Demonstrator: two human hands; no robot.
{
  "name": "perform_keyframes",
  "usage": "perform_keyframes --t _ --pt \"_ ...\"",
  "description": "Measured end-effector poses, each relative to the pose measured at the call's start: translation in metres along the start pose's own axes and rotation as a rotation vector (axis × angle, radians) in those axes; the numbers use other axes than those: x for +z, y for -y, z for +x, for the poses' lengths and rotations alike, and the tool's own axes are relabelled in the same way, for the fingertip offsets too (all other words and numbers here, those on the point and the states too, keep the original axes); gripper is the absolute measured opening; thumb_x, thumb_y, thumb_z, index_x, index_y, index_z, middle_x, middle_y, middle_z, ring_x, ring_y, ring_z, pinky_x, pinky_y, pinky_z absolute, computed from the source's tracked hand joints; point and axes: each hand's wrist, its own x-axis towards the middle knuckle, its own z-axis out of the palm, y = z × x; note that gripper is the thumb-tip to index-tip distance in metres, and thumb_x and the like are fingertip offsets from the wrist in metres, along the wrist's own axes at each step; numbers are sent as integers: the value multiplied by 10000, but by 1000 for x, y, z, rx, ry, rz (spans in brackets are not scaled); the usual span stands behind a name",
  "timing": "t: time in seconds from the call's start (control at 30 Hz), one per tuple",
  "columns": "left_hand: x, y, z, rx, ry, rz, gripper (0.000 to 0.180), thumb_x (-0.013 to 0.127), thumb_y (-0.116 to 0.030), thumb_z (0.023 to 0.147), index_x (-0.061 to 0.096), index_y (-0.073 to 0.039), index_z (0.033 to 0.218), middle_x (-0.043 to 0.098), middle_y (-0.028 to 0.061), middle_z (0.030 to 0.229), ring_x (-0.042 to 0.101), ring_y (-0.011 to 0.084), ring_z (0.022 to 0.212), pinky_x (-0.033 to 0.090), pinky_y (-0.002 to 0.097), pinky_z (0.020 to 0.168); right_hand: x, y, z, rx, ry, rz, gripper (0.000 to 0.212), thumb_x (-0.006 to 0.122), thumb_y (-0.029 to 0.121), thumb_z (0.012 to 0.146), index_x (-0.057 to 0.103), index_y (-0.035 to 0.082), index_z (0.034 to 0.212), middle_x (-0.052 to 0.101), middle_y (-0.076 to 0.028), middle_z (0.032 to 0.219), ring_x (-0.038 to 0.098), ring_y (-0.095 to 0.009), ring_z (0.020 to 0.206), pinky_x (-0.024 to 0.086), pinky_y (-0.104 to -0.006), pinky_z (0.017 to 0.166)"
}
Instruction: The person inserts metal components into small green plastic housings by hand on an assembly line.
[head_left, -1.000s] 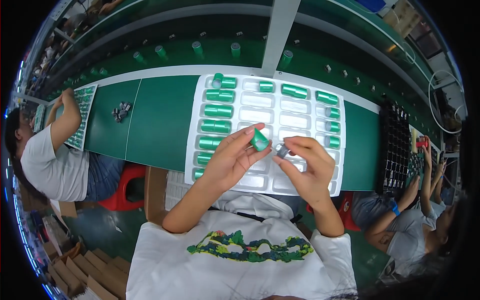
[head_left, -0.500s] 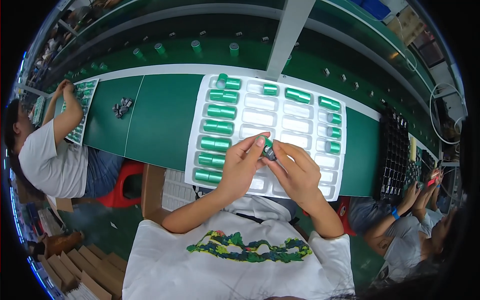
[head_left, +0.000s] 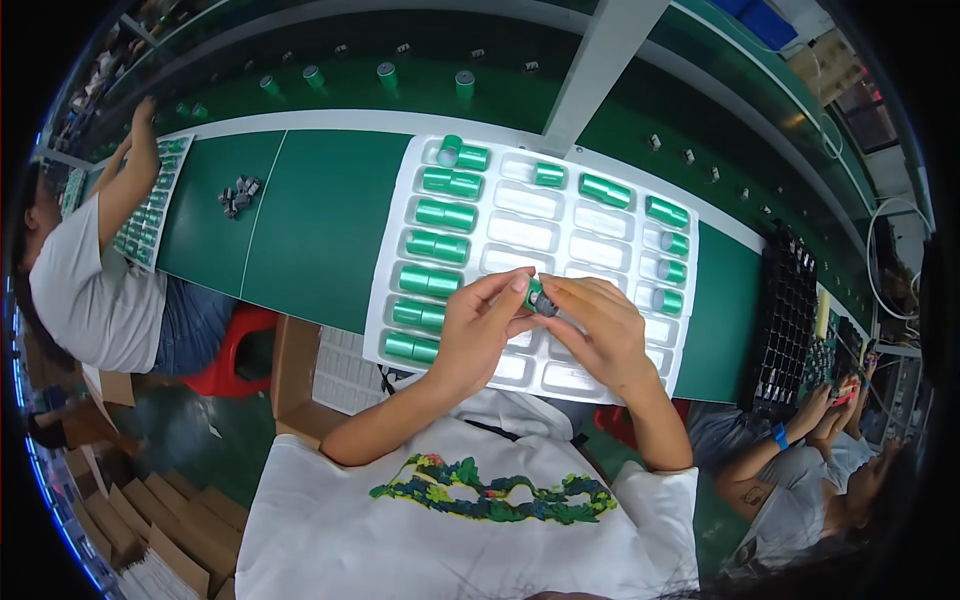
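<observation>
Above the white tray (head_left: 526, 233), both my hands meet around a small green cylinder with a grey end piece. My left hand (head_left: 478, 335) grips the green cylinder (head_left: 533, 288) between thumb and fingers. The thumb and fingertips of my right hand (head_left: 608, 335) close on the dark grey end piece (head_left: 545, 305), which sits at the cylinder's lower right end. My fingers hide much of both parts, so how far they are joined I cannot tell. Green cylinders (head_left: 436, 247) lie on their sides down the tray's left column, with several more along the top row and right column.
Loose grey parts (head_left: 240, 196) lie in a heap on the green table (head_left: 310, 230) to the left. Beyond it, a belt carries upright green cylinders (head_left: 387, 75). A white post (head_left: 605, 70) rises behind the tray. A black gridded tray (head_left: 782, 320) stands right; co-workers sit both sides.
My view has shifted slightly. My hands stay together, and the grey end piece has turned a little at the cylinder. The left co-worker's arm has reached up toward the belt.
</observation>
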Motion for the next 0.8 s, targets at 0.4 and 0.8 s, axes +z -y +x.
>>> perform_keyframes --t 0.4,0.8 --pt "-5 7 -5 -2 31 29 344 537 -208 1037 590 42 1267 657 97 1165 645 134 1040 560 301 886 -5 -13 11 0 154 200 437 821 116 728 696 46 1141 709 -132 1158 638 -385 1136 502 -440 934" --pt "13 -4 11 333 359 464 351 757 -28 751 603 42 1059 613 45 889 603 85 794 509 251 671 -23 -23 9 -592 -39 -300 419 743 64 791 618 -42 1177 658 -181 1113 653 -371 957 507 -471 851"
